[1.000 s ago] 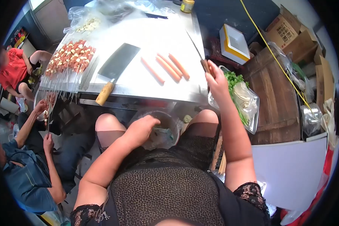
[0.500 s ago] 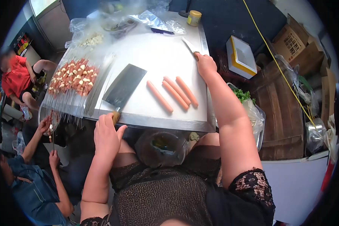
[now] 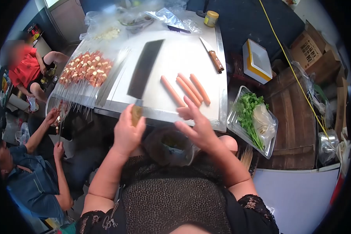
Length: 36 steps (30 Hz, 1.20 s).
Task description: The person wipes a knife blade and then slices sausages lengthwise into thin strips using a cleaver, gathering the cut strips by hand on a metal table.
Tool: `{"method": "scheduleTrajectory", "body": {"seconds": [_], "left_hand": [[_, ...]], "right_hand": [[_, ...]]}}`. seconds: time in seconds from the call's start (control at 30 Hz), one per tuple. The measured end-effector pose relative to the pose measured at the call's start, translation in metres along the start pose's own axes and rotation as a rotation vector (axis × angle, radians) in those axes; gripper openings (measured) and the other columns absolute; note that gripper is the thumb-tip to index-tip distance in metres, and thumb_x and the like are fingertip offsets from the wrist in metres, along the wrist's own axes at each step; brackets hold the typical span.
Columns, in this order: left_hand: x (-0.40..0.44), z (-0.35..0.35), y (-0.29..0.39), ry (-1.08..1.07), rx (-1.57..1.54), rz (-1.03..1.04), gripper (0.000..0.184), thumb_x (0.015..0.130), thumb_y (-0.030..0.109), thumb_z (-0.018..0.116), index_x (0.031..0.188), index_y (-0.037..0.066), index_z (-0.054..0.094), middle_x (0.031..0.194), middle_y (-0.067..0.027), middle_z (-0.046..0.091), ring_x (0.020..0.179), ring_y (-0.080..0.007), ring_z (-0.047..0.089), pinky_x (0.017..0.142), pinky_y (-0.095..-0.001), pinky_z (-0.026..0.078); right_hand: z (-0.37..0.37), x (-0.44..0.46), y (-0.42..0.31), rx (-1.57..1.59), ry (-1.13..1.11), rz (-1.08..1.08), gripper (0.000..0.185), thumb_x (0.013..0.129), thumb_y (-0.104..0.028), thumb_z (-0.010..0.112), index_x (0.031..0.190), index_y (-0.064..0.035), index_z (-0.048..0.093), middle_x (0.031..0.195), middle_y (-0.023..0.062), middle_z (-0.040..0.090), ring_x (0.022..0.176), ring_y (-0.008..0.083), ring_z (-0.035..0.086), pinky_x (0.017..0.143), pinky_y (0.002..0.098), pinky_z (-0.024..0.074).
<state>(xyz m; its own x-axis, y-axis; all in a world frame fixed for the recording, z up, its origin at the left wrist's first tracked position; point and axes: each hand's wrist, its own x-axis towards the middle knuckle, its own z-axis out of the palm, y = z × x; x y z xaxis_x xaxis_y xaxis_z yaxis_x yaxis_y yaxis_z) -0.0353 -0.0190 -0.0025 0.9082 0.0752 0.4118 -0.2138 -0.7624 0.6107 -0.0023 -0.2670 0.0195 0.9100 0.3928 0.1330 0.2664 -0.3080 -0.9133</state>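
Observation:
My left hand (image 3: pixel 129 128) is closed round the handle of a broad cleaver (image 3: pixel 146 68), whose blade, slightly blurred, points away over the white table (image 3: pixel 175 54). Near the front edge, my right hand (image 3: pixel 197 123) has its fingers apart and holds nothing. Just beyond its fingertips lie several sausages (image 3: pixel 190 90), one a little apart on the left. A small knife (image 3: pixel 212 54) with a wooden handle rests by the table's right edge. On the left of the table are many skewers (image 3: pixel 87 69) of meat with pale pieces.
A co-worker (image 3: pixel 31 183) at the lower left holds a skewer. Another person in red (image 3: pixel 25 68) sits farther back. Right of the table are a tray of greens (image 3: pixel 250 117) and a white-yellow box (image 3: pixel 257 62). A bucket (image 3: pixel 169 146) stands below the table edge.
My right hand has let go of the small knife and moved left towards the sausages. My left hand has gone from the bucket to the cleaver's handle, and the cleaver has shifted right.

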Motion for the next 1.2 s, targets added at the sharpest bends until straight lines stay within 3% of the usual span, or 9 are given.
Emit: {"method": "scheduleTrajectory", "body": {"seconds": [0.1,0.2,0.23,0.4,0.53,0.7,0.8,0.93,1.2], "left_hand": [[-0.009,0.002,0.048,-0.055,-0.138,0.128,0.05,0.087,0.02,0.068,0.128,-0.001,0.049,0.114,-0.0207,0.06,0.103,-0.0377,0.061,0.086,-0.0419,0.051],[-0.015,0.006,0.073,-0.181,-0.236,0.319,0.048,0.084,0.014,0.072,0.126,0.001,0.052,0.109,-0.0179,0.061,0.096,-0.0367,0.063,0.081,-0.0401,0.053],[-0.011,0.004,0.074,-0.191,-0.262,0.398,0.045,0.084,0.013,0.071,0.124,0.001,0.053,0.11,-0.018,0.061,0.096,-0.036,0.064,0.08,-0.0399,0.053],[-0.02,-0.014,0.077,-0.148,-0.338,0.612,0.037,0.085,0.01,0.07,0.12,0.002,0.058,0.11,-0.0181,0.064,0.095,-0.0322,0.066,0.08,-0.0367,0.054],[-0.026,0.011,0.071,-0.653,-0.64,-0.032,0.041,0.095,0.013,0.06,0.132,-0.001,0.05,0.113,-0.0138,0.066,0.102,-0.02,0.065,0.089,-0.0328,0.052],[-0.028,0.054,0.096,-0.957,-1.374,-0.06,0.078,0.095,0.027,0.056,0.153,0.0,0.011,0.148,-0.0154,0.034,0.135,-0.02,0.036,0.111,-0.0375,0.032],[-0.04,0.057,0.102,-1.045,-1.301,-0.094,0.085,0.097,0.037,0.055,0.153,-0.001,0.004,0.156,-0.0142,0.02,0.145,-0.0219,0.016,0.119,-0.0385,0.012],[-0.029,0.051,0.088,-1.261,-0.415,0.129,0.039,0.099,0.017,0.053,0.136,0.005,0.052,0.121,-0.0154,0.063,0.115,-0.028,0.06,0.099,-0.0399,0.046],[0.06,0.041,-0.006,-0.229,-0.305,0.309,0.026,0.077,-0.012,0.054,0.088,0.004,0.07,0.087,-0.0112,0.067,0.084,-0.0273,0.065,0.075,-0.0356,0.052]], "right_hand": [[0.036,-0.005,-0.011,0.44,-0.007,0.001,0.096,0.095,-0.031,0.063,0.155,-0.0053,-0.006,0.14,0.0194,0.048,0.123,0.0301,0.051,0.105,0.0428,0.0413],[0.038,-0.004,-0.05,0.583,0.051,0.048,0.075,0.089,-0.015,0.049,0.155,-0.0017,0.015,0.153,0.0179,0.033,0.137,0.0315,0.038,0.109,0.0427,0.0364],[0.029,0.005,-0.042,-0.021,0.157,-0.337,0.065,0.082,-0.013,0.045,0.144,0.0024,0.039,0.158,0.0162,0.027,0.139,0.0298,0.036,0.11,0.0423,0.0358],[-0.002,-0.027,-0.018,0.683,0.169,-0.137,0.034,0.091,-0.018,0.05,0.1,0.009,0.068,0.103,0.0187,0.069,0.098,0.0265,0.067,0.097,0.0412,0.0485],[-0.005,-0.013,-0.029,0.759,0.509,-0.417,0.017,0.098,-0.006,0.048,0.089,0.0043,0.059,0.087,0.0127,0.064,0.089,0.0209,0.065,0.09,0.0387,0.0519],[0.02,0.001,-0.044,0.49,0.782,-0.547,0.009,0.099,-0.004,0.05,0.096,0.0032,0.054,0.09,0.0106,0.06,0.089,0.0189,0.061,0.095,0.0409,0.0497],[0.02,-0.003,-0.041,0.466,0.742,-0.626,0.008,0.099,-0.008,0.052,0.097,-0.0004,0.054,0.089,0.0095,0.058,0.087,0.0197,0.059,0.095,0.0434,0.0475],[-0.007,-0.01,-0.039,0.528,0.578,-0.592,0.017,0.103,-0.014,0.046,0.095,0.0,0.051,0.088,0.0099,0.056,0.083,0.0202,0.059,0.087,0.0448,0.0509],[-0.088,-0.029,-0.061,0.201,0.311,0.132,0.025,0.099,-0.018,0.056,0.114,0.0021,0.058,0.073,0.0003,0.057,0.059,0.0062,0.055,0.049,0.0204,0.0431]]}}
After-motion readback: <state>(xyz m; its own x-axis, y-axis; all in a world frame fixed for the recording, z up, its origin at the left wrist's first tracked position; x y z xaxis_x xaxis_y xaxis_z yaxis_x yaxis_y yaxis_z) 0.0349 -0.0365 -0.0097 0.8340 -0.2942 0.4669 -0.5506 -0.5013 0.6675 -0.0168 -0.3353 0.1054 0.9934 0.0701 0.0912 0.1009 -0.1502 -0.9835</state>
